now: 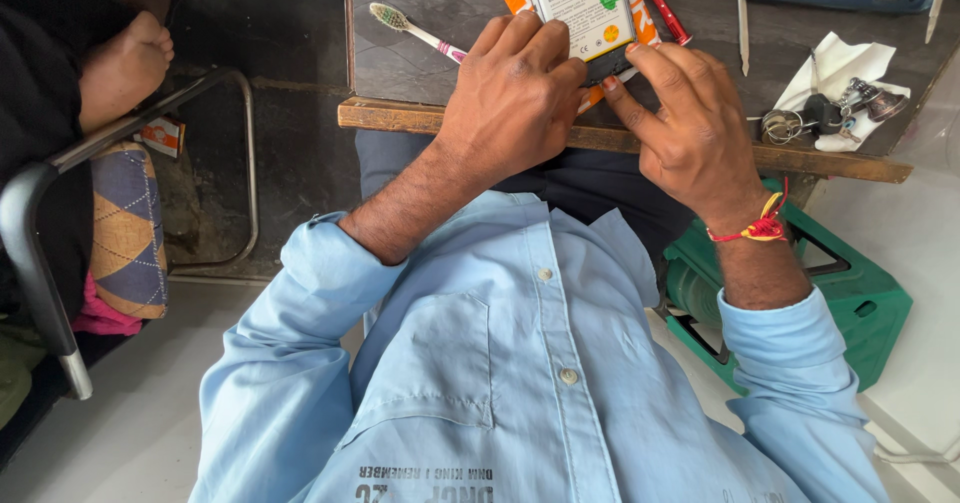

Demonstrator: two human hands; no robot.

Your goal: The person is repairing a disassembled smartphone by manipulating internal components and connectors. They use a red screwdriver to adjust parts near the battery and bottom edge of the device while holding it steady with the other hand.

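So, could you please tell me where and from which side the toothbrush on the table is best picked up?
Take the toothbrush by the bare stretch of its handle just behind the bristle head, coming from the table's open left side. It lies flat and slanted, bristle head pointing away to the left, while its pink rear end runs under the left hand, so only the front stretch is free to pinch, probably from above.

The light is soft and even daylight, quite bright. The pale floor point(900, 223) at 3 o'clock is almost washed out. The dark surface point(420, 23) at 12 o'clock carries a mild sheen. Shadows are weak under the hands point(600, 103). The focus is sharp, and the edges bend slightly.
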